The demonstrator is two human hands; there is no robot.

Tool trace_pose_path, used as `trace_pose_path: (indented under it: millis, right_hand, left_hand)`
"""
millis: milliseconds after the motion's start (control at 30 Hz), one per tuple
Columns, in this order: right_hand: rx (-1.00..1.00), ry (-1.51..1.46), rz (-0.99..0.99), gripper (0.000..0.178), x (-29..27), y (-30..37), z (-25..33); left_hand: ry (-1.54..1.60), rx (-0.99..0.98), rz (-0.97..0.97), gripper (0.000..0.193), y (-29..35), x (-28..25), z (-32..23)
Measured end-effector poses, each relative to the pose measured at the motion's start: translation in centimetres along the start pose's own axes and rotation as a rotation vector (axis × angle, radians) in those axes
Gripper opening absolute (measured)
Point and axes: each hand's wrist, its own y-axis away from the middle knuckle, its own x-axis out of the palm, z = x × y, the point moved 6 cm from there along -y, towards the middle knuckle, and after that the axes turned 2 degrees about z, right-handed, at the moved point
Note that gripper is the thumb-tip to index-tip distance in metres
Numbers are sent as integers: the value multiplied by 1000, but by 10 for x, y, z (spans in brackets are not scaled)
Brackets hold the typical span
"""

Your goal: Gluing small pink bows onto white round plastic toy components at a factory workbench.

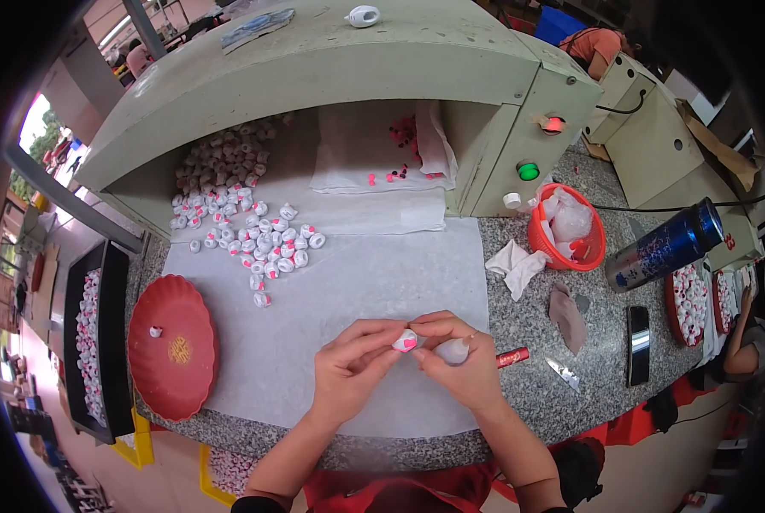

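Observation:
My left hand (348,366) pinches a small rounded white-and-pink piece (406,341) between thumb and fingertips, over the white sheet (314,359) on the bench. My right hand (476,368) is closed around a whitish, translucent object with a rounded end (453,350); the rest of it is hidden by the fingers. Its fingertips meet the left ones at the piece. A loose heap of similar white-and-pink pieces (276,244) spreads from the box-like cabinet onto the sheet. To the left, a red scalloped tray (203,376) bears one such piece (155,332).
The cabinet (314,73) stands behind, with small pink bits (406,137) on cloth inside. On the right are a red basket (600,231), a blue bottle (664,248), a phone (638,346), a blade-like tool (562,374) and a red tube (512,357). A black bin (122,342) stands left.

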Motion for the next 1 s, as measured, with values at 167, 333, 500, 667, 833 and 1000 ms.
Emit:
trace_pose_path:
  millis: [167, 333, 500, 667, 833, 1000]
  right_hand:
    - [15, 9, 19, 22, -1, 1, -5]
    - [63, -19, 21, 21, 2, -1, -9]
    - [152, 23, 5, 20, -1, 1, -12]
    - [99, -24, 20, 19, 0, 2, -9]
    - [56, -13, 40, 17, 0, 1, -9]
    - [78, -11, 35, 16, 0, 0, -10]
  left_hand:
    - [-42, -31, 11, 30, 1, 0, 0]
    - [-53, -58, 3, 29, 0, -3, 5]
    - [-49, -64, 0, 28, -1, -1, 0]
    - [-15, -51, 9, 27, -1, 2, 1]
    - [2, -53, 26, 27, -1, 2, 1]
    - [-5, -64, 25, 27, -1, -1, 5]
